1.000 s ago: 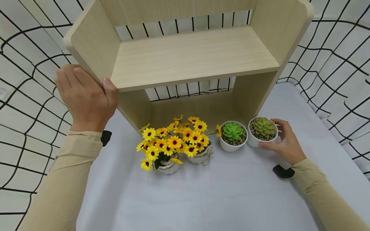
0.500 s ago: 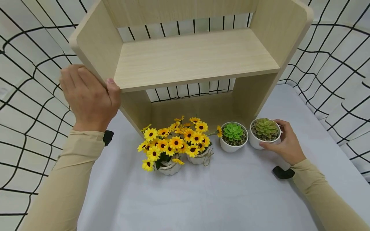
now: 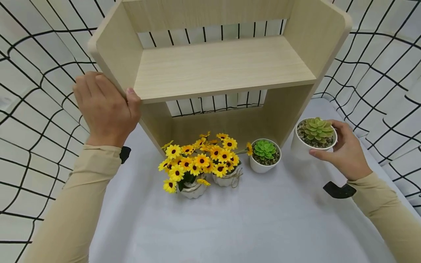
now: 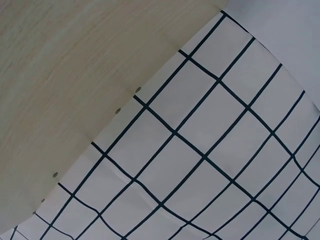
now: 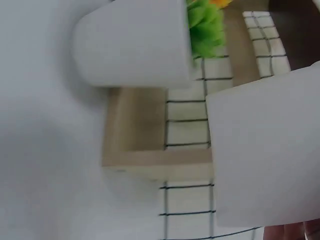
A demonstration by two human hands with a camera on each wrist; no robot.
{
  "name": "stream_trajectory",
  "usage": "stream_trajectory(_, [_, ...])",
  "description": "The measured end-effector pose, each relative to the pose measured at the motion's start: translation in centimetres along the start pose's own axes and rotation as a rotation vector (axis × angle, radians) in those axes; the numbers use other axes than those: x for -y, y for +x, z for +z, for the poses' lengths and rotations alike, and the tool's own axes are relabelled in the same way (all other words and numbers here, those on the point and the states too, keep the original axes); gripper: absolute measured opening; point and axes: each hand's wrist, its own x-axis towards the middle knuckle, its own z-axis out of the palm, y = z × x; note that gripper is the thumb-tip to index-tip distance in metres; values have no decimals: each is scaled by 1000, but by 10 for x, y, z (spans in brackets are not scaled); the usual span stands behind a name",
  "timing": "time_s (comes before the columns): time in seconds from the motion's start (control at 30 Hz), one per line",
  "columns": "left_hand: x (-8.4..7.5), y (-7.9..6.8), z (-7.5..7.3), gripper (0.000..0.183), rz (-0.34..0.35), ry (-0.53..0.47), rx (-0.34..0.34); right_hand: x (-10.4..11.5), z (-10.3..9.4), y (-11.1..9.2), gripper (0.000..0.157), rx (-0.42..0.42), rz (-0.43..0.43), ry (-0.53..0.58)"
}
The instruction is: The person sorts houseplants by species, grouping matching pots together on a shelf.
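The pale green potted succulent [image 3: 314,136] is raised above the white table [image 3: 230,226], right of the wooden shelf [image 3: 227,69], pinched between thumb and fingers of the right hand [image 3: 349,149]. The left hand [image 3: 106,109] grips the shelf's left side edge. The bright green potted succulent [image 3: 265,155] stands beside two pots of yellow flowers [image 3: 201,160].

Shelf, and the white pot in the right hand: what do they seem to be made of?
Shelf: wood or wood-effect board, apparently, with matte finish; pale, fine grain shows. Held pot: smooth, low-sheen, perhaps plastic or ceramic; its plain, even wall leaves that open.
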Motion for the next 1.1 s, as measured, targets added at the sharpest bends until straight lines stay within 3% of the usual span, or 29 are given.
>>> stream_trajectory(0.17, [0, 0, 0, 49, 5, 17, -8, 35, -7, 4, 90, 18, -73, 203])
stream_trajectory(0.33, [3, 0, 0, 50, 21, 29, -12, 72, -11, 8, 91, 26, -141, 288])
stream_trajectory(0.4, [3, 0, 0, 49, 25, 26, -16, 86, -13, 9, 93, 22, -157, 230])
stream_trajectory(0.6, [2, 0, 1, 48, 26, 5, -24, 122, -18, 14, 100, -31, -157, -92])
stream_trajectory(0.67, [2, 0, 1, 48, 23, -2, -29, 131, -19, 17, 100, -49, -152, -116])
stream_trajectory(0.77, [2, 1, 1, 47, 21, -1, -31, 142, -19, 25, 95, -46, -152, 10])
stream_trajectory(0.9, [2, 1, 0, 47, 22, 7, -19, 154, -15, 36, 84, -25, -179, 276])
stream_trajectory(1.1, [2, 0, 0, 45, 26, 14, -12, 179, -5, 56, 76, -13, -262, 417])
